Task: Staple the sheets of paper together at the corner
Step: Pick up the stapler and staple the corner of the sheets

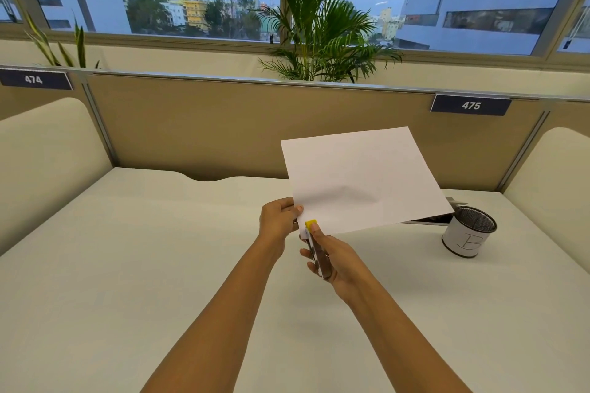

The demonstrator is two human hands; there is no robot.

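Observation:
White sheets of paper (364,179) are held up above the desk, tilted, with their near left corner toward me. My left hand (277,220) pinches that corner between thumb and fingers. My right hand (335,262) grips a slim stapler (316,249) with a yellow tip. The yellow tip sits on the paper's corner, right beside my left thumb. The stapler's lower jaw is hidden under the paper.
A mesh pen cup (469,233) with a white band stands on the cream desk (127,265) at the right. A grey cable tray (427,221) lies behind it, partly covered by the paper. A tan partition (191,124) closes the back.

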